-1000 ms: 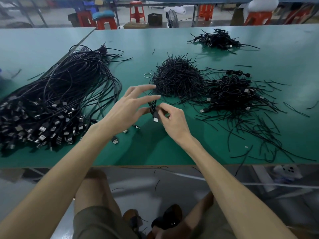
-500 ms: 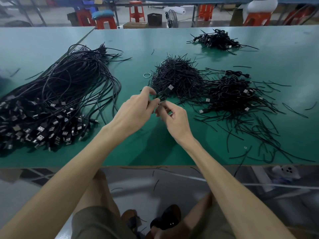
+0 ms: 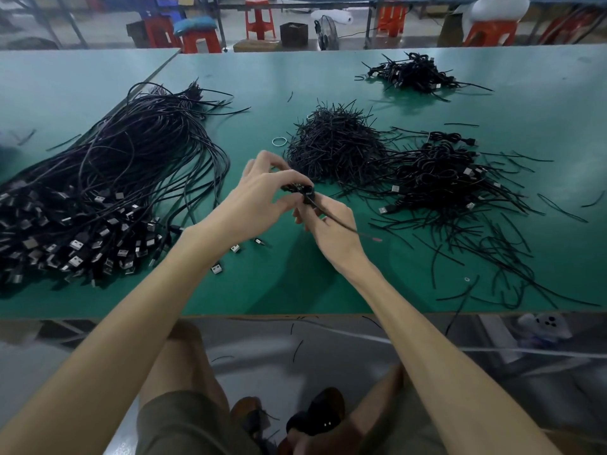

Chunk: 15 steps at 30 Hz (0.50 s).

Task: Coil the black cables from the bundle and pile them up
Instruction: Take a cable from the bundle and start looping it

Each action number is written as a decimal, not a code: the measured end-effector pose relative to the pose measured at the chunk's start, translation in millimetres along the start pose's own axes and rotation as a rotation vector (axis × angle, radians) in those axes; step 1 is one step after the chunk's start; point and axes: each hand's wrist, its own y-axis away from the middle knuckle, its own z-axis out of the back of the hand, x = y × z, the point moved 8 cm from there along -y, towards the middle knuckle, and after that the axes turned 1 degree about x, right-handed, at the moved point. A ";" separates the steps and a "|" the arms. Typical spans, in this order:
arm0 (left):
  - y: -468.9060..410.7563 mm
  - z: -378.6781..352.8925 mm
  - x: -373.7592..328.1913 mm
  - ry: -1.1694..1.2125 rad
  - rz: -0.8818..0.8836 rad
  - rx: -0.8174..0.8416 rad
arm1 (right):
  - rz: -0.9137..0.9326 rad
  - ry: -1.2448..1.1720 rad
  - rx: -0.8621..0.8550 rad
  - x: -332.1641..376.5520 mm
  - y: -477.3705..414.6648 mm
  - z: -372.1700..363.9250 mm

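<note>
Your green-topped work table fills the frame, and the biggest thing on it is the loose bundle of long black USB cables spreading over the left half. At centre right lies the pile of coiled black cables, with a heap of short black twist ties just to its upper left.

Both hands meet at mid-frame, between bundle and pile. Your left hand pinches a small black coiled cable between thumb and fingertips; your right hand is closed narrow around a thin black tie strand — it runs from the coil down and right across your knuckles.

That diagonal is what matters: the pile sits right of the coil, nearer your right hand, so I'd expect the drop to go rightward once the tie is cinched.
</note>
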 end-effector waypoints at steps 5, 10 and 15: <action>-0.3 2.7 0.6 -0.061 0.022 -0.075 | 0.017 0.074 0.019 1.5 1.0 -1.3; -0.6 -5.8 15.0 0.083 0.234 -0.066 | 0.029 0.116 0.027 3.0 1.4 -2.4; -0.8 -2.9 13.3 0.222 0.193 -0.026 | 0.040 0.137 0.003 5.3 0.8 -1.0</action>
